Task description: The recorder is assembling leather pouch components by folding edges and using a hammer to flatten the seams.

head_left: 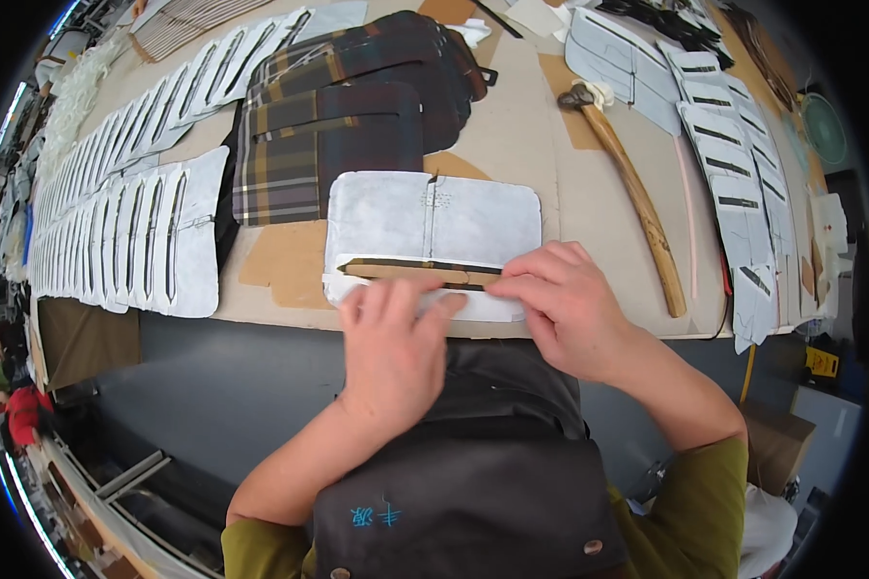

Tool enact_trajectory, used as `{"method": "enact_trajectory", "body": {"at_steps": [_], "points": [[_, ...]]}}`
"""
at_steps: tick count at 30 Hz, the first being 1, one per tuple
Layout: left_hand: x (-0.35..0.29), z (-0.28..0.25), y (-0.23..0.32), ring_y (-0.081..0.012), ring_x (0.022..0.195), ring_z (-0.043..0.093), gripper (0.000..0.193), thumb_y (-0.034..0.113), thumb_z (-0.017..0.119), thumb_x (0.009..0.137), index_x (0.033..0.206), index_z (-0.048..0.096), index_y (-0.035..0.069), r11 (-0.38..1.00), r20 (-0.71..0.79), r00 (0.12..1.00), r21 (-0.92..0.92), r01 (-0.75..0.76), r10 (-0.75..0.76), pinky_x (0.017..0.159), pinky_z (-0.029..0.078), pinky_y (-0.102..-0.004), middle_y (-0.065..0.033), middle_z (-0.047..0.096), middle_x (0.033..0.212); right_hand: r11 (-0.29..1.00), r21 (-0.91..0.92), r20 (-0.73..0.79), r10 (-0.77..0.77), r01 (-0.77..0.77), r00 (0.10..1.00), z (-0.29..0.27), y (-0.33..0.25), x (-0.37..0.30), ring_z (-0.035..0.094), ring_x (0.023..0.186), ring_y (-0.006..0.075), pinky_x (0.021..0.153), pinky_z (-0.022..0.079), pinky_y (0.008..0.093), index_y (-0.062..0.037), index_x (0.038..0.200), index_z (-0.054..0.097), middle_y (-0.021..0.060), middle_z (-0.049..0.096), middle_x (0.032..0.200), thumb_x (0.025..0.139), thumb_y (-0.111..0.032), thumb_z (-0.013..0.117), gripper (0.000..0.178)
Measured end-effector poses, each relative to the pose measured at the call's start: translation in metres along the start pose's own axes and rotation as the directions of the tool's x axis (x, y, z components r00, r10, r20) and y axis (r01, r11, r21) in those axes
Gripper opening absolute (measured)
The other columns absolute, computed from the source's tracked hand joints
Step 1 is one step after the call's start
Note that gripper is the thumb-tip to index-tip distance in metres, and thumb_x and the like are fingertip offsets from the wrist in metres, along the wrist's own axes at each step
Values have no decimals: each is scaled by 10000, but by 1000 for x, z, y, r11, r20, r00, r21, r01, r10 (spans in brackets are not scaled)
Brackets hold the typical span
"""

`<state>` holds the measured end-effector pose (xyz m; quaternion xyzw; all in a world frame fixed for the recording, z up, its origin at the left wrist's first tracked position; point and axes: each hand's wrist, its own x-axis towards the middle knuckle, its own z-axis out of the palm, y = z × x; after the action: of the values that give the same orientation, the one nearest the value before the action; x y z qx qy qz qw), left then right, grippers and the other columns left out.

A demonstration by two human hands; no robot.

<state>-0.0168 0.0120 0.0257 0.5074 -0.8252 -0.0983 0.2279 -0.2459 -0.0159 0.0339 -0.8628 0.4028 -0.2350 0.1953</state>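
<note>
A white-backed fabric panel (377, 214) with rounded corners lies at the table's near edge. A long slot runs across its lower part, edged with dark plaid fabric and showing a tan strip (401, 272) inside. My left hand (393, 338) rests on the lower edge of the slot, fingers bent downward and a little apart, slightly blurred; its fingertips are partly hidden. My right hand (572, 307) pinches the panel at the slot's right end, thumb and forefinger close together. What lies under the fingers is hidden.
Dark plaid fabric pieces (357, 125) are stacked behind the panel. Rows of overlapping white slotted panels (198, 241) lie at left, with more white slotted panels (719, 159) at right. A wooden-handled hammer (637, 188) lies right of centre. Tan card pieces (294, 265) sit beneath.
</note>
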Motion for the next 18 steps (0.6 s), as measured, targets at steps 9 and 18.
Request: {"method": "enact_trajectory", "body": {"at_steps": [9,18], "points": [[-3,15,4,-251,1061,553,319,74,740,830,1145,724,119,995,-16,999,-80,-53,52,962,361,-409,3,656,1137,999,31,-92,47,-44,995,1,11,-18,619,943,260,887,454,390,-73,1144,689,62,696,976,737,95,633,444],[-14,-20,-41,-249,941,577,203,41,818,740,895,708,111,978,-194,976,-202,55,-95,856,408,-391,-28,659,972,940,338,-76,74,-44,994,27,-24,43,638,911,309,774,498,418,-52,1158,622,95,682,1039,780,100,647,408]]}}
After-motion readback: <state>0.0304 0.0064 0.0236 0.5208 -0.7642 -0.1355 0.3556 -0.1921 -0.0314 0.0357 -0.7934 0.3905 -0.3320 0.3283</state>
